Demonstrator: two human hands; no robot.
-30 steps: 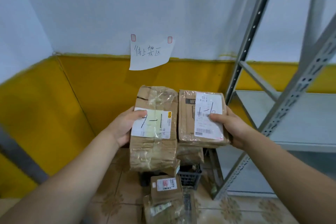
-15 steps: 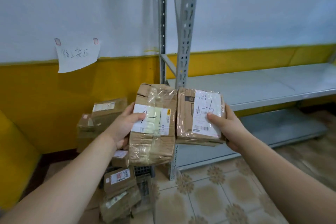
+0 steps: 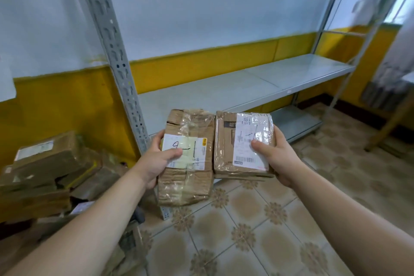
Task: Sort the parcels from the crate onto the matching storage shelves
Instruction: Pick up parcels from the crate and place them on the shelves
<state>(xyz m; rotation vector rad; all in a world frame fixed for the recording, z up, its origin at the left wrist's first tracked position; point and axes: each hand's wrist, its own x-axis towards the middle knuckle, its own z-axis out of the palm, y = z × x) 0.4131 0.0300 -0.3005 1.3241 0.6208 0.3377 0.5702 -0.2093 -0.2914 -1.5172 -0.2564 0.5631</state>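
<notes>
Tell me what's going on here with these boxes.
A person faces a grey metal shelf rack, holding two taped cardboard parcels side by side above the tiled floor. The left hand grips the larger parcel, thumb on its handwritten label; the right hand grips the smaller parcel, thumb on its white shipping label. Neither parcel is on a shelf yet. A pile of other parcels lies on the floor to the left.

A long parcel (image 3: 188,184) was gripped by the left hand (image 3: 154,163). A squarer parcel (image 3: 226,148) was pinched under the thumb of the right hand (image 3: 280,161).
</notes>
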